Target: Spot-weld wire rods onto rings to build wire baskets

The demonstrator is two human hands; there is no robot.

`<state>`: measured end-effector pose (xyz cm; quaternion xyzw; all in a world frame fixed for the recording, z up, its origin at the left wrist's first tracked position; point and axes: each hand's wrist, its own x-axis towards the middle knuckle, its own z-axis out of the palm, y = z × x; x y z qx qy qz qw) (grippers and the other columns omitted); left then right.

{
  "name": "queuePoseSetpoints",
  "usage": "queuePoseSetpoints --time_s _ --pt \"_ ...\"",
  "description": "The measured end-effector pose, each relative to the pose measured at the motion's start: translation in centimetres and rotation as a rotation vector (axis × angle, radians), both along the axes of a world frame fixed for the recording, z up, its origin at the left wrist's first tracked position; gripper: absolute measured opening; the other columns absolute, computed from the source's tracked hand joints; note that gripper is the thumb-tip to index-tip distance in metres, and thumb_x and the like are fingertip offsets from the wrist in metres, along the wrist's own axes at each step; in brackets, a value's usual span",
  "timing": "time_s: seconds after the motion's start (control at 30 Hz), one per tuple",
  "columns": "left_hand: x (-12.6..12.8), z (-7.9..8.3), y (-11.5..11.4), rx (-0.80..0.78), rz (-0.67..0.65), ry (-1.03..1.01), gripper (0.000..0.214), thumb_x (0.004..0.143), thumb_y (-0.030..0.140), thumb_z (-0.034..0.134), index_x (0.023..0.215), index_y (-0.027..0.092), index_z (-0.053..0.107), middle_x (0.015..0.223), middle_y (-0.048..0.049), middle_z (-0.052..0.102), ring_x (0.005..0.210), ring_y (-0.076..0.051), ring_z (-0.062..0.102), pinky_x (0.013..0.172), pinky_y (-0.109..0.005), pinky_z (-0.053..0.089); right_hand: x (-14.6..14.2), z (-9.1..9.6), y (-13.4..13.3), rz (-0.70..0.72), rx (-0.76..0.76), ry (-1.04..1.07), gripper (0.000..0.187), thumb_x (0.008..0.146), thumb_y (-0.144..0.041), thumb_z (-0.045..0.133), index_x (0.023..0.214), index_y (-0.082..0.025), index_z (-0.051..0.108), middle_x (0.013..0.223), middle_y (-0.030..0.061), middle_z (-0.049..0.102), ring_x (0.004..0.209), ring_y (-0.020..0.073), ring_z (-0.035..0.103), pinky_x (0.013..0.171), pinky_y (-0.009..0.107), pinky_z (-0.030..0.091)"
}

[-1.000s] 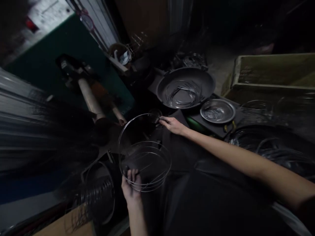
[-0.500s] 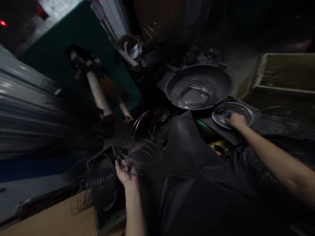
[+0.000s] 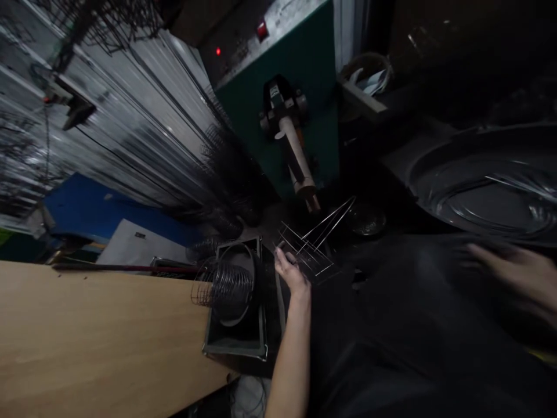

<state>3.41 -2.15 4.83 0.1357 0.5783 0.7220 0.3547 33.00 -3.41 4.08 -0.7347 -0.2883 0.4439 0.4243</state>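
My left hand (image 3: 292, 271) is closed around the near end of a wire frame (image 3: 317, 264), made of thin, shiny bent wires. The frame reaches forward and right from my fingers, below the arm of a green machine (image 3: 313, 157). My right hand (image 3: 513, 270) is at the right, over the dark cloth on my lap, and smeared by motion. Whether it holds anything cannot be made out. Beyond it stands a large round pan (image 3: 418, 191) with loose wires in it. A small round dish (image 3: 366, 219) sits just past the wire frame.
A dark open crate (image 3: 235, 350) at my left holds a bundle of wire rings (image 3: 232, 283). Beside it lies a wooden board (image 3: 104, 331). The machine's pale cylindrical arm (image 3: 292, 142) points toward me. A blue panel (image 3: 104, 206) stands farther left.
My view has swung left. My right hand has left the shallow metal dish and come back toward my lap. The wire frame, still in my left hand, has turned and now appears more edge-on.
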Motion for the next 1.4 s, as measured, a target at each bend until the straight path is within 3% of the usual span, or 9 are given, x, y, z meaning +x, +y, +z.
queuePoseSetpoints --time_s 0.1,0.17,0.27,0.37,0.5,0.77,1.1,1.23,1.4 --pt "-0.2 0.1 0.2 0.015 -0.021 -0.005 0.049 0.074 0.060 0.060 0.097 0.016 0.061 0.057 0.0091 0.025 0.046 -0.005 0.024 0.045 -0.019 0.023 -5.0 2.0 0.6 0.008 -0.039 0.363 0.011 0.074 -0.016 0.062 0.072 -0.025 0.067 0.076 0.0092 0.068 0.070 0.0200 0.067 0.066 0.026 0.059" --pt "-0.4 0.1 0.3 0.016 -0.014 0.008 0.048 0.074 0.060 0.059 0.096 0.017 0.060 0.059 0.0079 0.030 0.048 -0.005 0.029 0.047 -0.020 0.027 -8.6 2.9 1.9 0.059 -0.001 0.519 0.009 0.075 -0.013 0.063 0.072 -0.021 0.067 0.076 0.0085 0.069 0.070 0.0166 0.068 0.063 0.018 0.058" --pt "-0.9 -0.2 0.4 -0.001 0.013 0.052 0.045 0.078 0.060 0.055 0.096 0.019 0.060 0.060 0.0066 0.034 0.050 -0.006 0.033 0.049 -0.020 0.028 -12.7 3.6 4.0 0.118 0.044 0.529 0.008 0.077 -0.012 0.067 0.070 -0.015 0.065 0.068 0.0070 0.067 0.060 0.0129 0.065 0.050 0.014 0.053" --pt "-1.3 -0.8 0.5 0.014 0.013 0.060 0.048 0.077 0.063 0.056 0.094 0.019 0.060 0.058 0.0078 0.031 0.048 -0.005 0.030 0.047 -0.020 0.024 -14.7 3.9 5.2 0.135 0.122 0.526 0.015 0.074 -0.021 0.077 0.070 -0.014 0.064 0.066 0.0059 0.067 0.056 0.0126 0.064 0.042 0.013 0.048" --pt "-2.0 -1.8 0.8 0.009 -0.015 0.071 0.056 0.073 0.068 0.057 0.095 0.016 0.060 0.053 0.0102 0.023 0.046 -0.005 0.022 0.044 -0.019 0.018 -15.8 4.3 5.5 0.127 0.200 0.576 0.025 0.067 -0.028 0.084 0.072 -0.013 0.065 0.066 0.0058 0.067 0.062 0.0145 0.067 0.043 0.013 0.048" --pt "-2.7 -2.5 1.4 -0.026 0.003 0.090 0.058 0.074 0.070 0.055 0.085 0.014 0.059 0.052 0.0103 0.026 0.045 -0.005 0.024 0.044 -0.019 0.020 -16.5 5.1 5.9 0.136 0.141 0.628 0.025 0.063 -0.025 0.086 0.073 -0.013 0.067 0.071 0.0064 0.069 0.062 0.0148 0.067 0.044 0.013 0.050" --pt "-2.8 -2.6 2.3 -0.033 -0.014 0.087 0.058 0.071 0.072 0.056 0.082 0.015 0.056 0.055 0.0099 0.027 0.048 -0.006 0.025 0.047 -0.020 0.022 -16.3 4.7 7.0 0.175 0.082 0.599 0.006 0.076 -0.014 0.074 0.074 -0.015 0.068 0.075 0.0078 0.071 0.068 0.0167 0.069 0.046 0.014 0.052" --pt "-2.9 -2.4 2.4 -0.044 -0.013 0.096 0.055 0.073 0.071 0.055 0.075 0.016 0.052 0.055 0.0095 0.030 0.049 -0.005 0.027 0.048 -0.020 0.024 -16.4 4.9 7.3 0.170 0.071 0.613 0.009 0.080 -0.011 0.069 0.072 -0.015 0.068 0.076 0.0085 0.071 0.066 0.0151 0.069 0.046 0.013 0.051" --pt "-3.2 -2.9 2.5 -0.061 -0.023 0.101 0.052 0.078 0.065 0.054 0.089 0.014 0.060 0.059 0.0075 0.038 0.053 -0.006 0.035 0.053 -0.020 0.030 -16.5 5.0 7.4 0.126 0.016 0.630 0.014 0.081 -0.006 0.064 0.070 -0.014 0.068 0.074 0.0086 0.070 0.063 0.0132 0.068 0.045 0.011 0.050"
